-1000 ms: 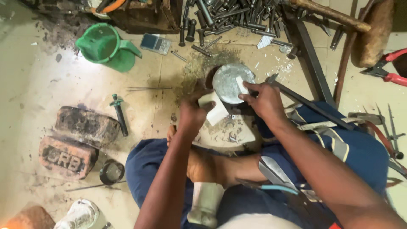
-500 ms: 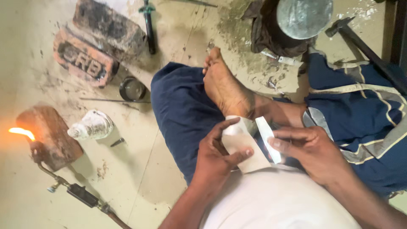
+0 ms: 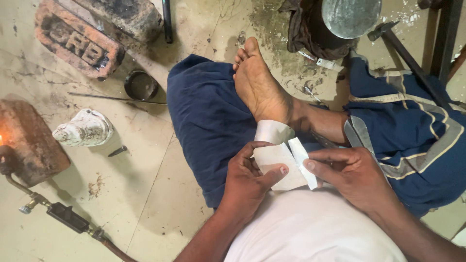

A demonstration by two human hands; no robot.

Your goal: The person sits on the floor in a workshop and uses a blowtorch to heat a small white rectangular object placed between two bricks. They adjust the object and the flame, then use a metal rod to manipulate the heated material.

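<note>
My left hand and my right hand together hold a folded piece of white paper close to my lap, over my white shirt. The left thumb presses on the paper's face; the right fingers pinch its folded right edge. I sit cross-legged in dark blue trousers, with my bare foot resting just above the paper. A round shiny metal disc sits on a dark stand at the top.
Two worn bricks lie at top left, a small dark round tin below them. A white crumpled lump sits beside another brick with a small flame at the left edge. A gas torch hose runs along bottom left. Metal bars cross top right.
The view dropped from the metal disc down to my lap. Both hands brought the white paper from the disc to my lap, and the right fingers now fold its edge.
</note>
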